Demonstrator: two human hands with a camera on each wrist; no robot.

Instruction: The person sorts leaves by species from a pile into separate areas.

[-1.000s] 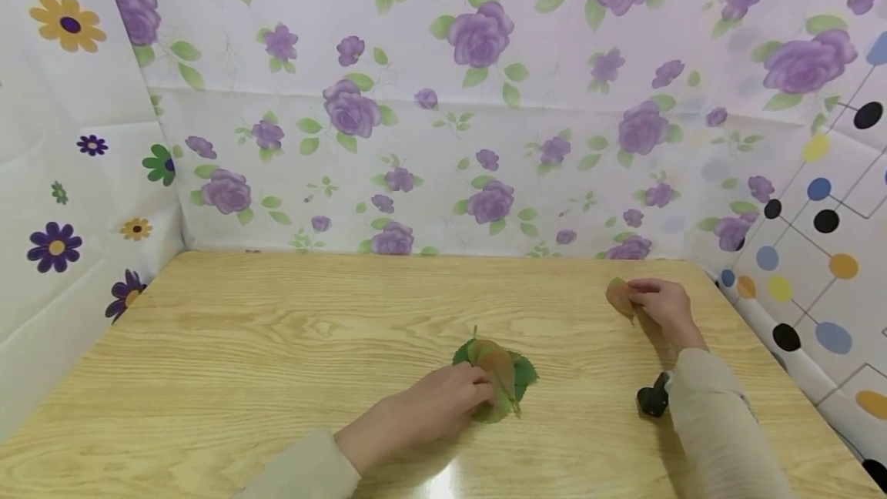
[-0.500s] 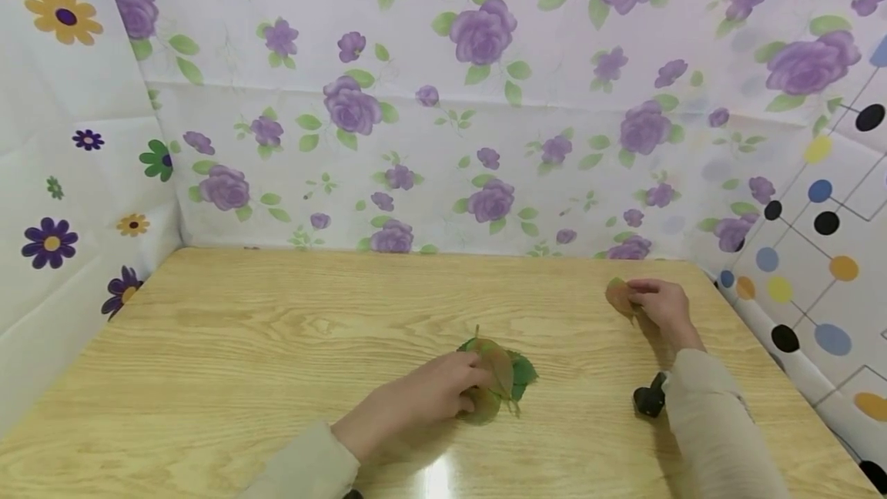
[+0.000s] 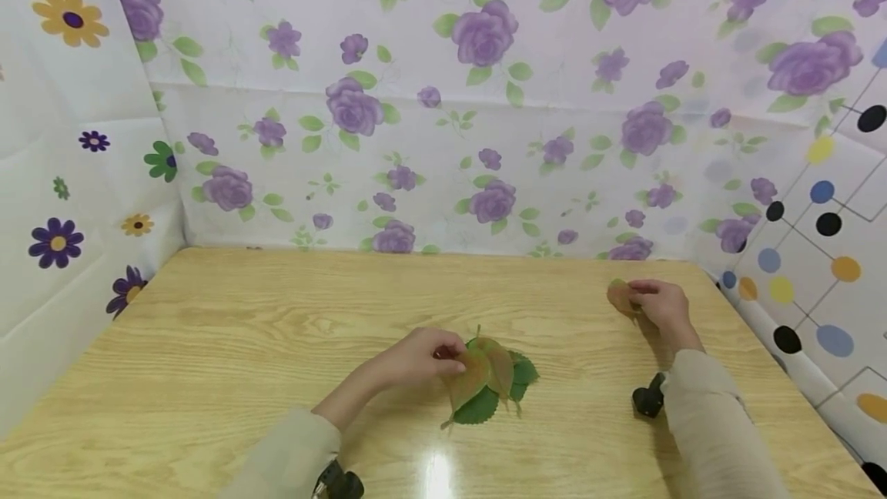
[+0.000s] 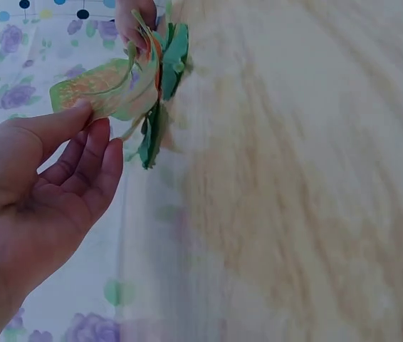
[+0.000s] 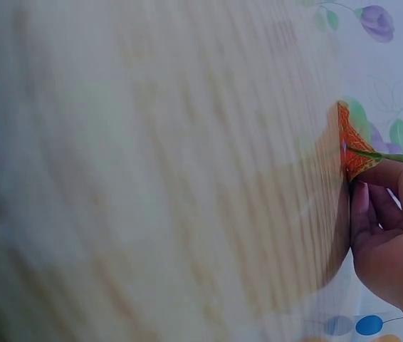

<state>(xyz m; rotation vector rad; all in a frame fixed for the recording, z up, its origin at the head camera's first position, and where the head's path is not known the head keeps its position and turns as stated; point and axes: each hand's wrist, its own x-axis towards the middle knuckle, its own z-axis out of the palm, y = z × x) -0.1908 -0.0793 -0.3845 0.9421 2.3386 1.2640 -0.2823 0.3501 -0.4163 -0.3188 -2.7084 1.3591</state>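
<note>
My left hand (image 3: 414, 359) pinches the upper edge of an orange-green leaf (image 3: 470, 380) between thumb and fingers; the left wrist view shows this leaf (image 4: 91, 87) lifted and bent. Just right of it lie another orange-tinged leaf (image 3: 502, 370) and dark green toothed leaves (image 3: 480, 409), partly overlapping. At the table's back right, my right hand (image 3: 665, 305) holds a small orange-brown leaf (image 3: 619, 297) by its right side, low at the wood. In the right wrist view, the thumb lies against this orange leaf (image 5: 354, 146) beside its green stem.
The wood-grain table (image 3: 277, 329) spreads around both hands. A purple-flowered sheet (image 3: 416, 137) rises along its back edge, with patterned sheets on both sides. Black wrist cameras sit on the left sleeve (image 3: 343, 481) and the right sleeve (image 3: 649, 399).
My left hand has drawn an orange-green leaf leftward from the middle of the pile, baring a dark green leaf below. The right hand stays on its leaf.
</note>
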